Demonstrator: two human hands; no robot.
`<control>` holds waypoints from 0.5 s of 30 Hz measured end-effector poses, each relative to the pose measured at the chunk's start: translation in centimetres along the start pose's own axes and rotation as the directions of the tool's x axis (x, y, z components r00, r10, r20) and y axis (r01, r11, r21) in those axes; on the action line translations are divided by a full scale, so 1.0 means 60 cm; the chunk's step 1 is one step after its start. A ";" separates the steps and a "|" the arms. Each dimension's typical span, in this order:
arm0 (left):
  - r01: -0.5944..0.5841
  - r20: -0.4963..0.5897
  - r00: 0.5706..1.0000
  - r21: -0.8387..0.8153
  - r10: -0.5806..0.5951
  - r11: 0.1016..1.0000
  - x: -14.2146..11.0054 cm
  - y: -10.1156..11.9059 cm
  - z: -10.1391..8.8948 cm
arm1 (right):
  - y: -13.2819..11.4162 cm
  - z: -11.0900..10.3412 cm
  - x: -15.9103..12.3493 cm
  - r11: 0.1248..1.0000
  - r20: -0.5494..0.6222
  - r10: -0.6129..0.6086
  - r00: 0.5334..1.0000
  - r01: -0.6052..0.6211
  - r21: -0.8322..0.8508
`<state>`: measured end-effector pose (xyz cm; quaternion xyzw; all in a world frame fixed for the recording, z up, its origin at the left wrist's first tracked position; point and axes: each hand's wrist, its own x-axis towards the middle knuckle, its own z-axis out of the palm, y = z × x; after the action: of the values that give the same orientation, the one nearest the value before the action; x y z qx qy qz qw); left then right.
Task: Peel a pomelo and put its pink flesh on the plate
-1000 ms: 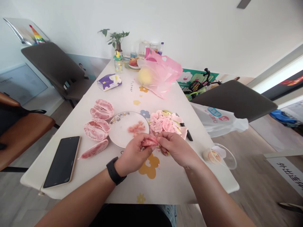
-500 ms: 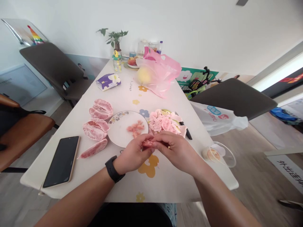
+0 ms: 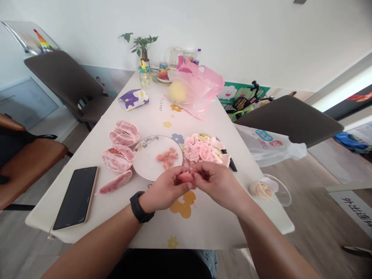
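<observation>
From my remote feed, my left hand (image 3: 165, 190) and right hand (image 3: 218, 184) grip a pink pomelo segment (image 3: 186, 177) between them in a narrow pinch, just beside the white plate's (image 3: 145, 164) near edge. Peeled pomelo segments (image 3: 118, 159) lie left of that plate, torn membrane (image 3: 200, 151) lies right of it, and loose pulp (image 3: 166, 158) sits on it.

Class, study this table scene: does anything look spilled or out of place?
A small pomelo scrap lies on the table beside the yellow flower print, off the plate, so it looks dropped. The knife looks odd too, half buried under the peel pile.
</observation>
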<state>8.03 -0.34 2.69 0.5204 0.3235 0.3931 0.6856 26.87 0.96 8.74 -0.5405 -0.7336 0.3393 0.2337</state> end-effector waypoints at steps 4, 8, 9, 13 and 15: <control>0.017 -0.038 0.999 -0.058 -0.019 0.998 -0.001 0.008 0.002 | 0.011 -0.002 -0.001 0.988 -0.007 0.073 0.997 -0.071 0.139; 0.032 -0.072 0.997 -0.081 -0.038 0.996 0.000 0.011 0.003 | 0.022 -0.005 0.000 0.948 0.035 0.135 0.990 -0.139 0.286; 0.034 -0.075 0.996 -0.080 -0.040 0.996 0.000 0.011 0.002 | 0.024 -0.005 0.000 0.933 0.050 0.141 0.989 -0.150 0.326; 0.032 -0.079 0.996 -0.094 -0.039 0.995 0.000 0.010 0.002 | 0.029 -0.007 0.000 0.862 0.094 0.158 0.983 -0.183 0.473; 0.029 -0.079 0.996 -0.108 -0.038 0.994 0.001 0.009 0.002 | 0.028 -0.009 0.003 0.842 0.095 0.165 0.982 -0.190 0.505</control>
<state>8.03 -0.25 3.22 0.4610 0.3384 0.4191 0.7052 28.25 1.58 7.82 -0.5163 -0.5692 0.5548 0.3190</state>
